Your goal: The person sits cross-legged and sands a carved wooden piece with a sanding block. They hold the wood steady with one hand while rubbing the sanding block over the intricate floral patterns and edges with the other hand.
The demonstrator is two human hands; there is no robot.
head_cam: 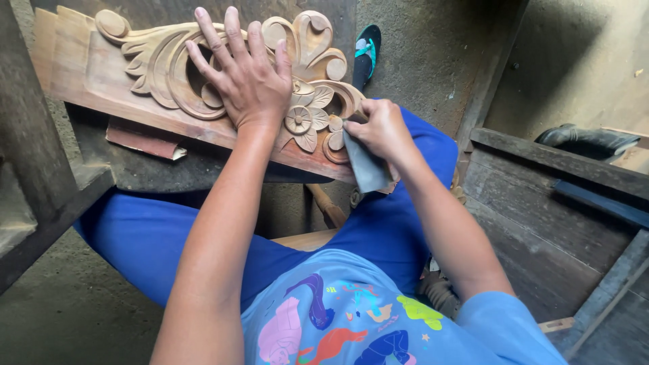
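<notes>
A carved wooden panel [101, 71] with scrolls and flowers lies across a dark bench in front of me. My left hand [245, 74] lies flat on the carving, fingers spread, pressing on its middle. My right hand [380, 128] pinches a folded grey sheet of sandpaper [365, 165] against the carved flower at the panel's right end. The sheet hangs down below the hand.
A reddish sandpaper piece [142, 140] lies under the panel's lower edge on the dark bench [135, 172]. A dark wooden crate [561, 223] stands at the right, a wooden beam [34, 149] at the left. A foot in a sandal [367, 54] shows beyond the panel.
</notes>
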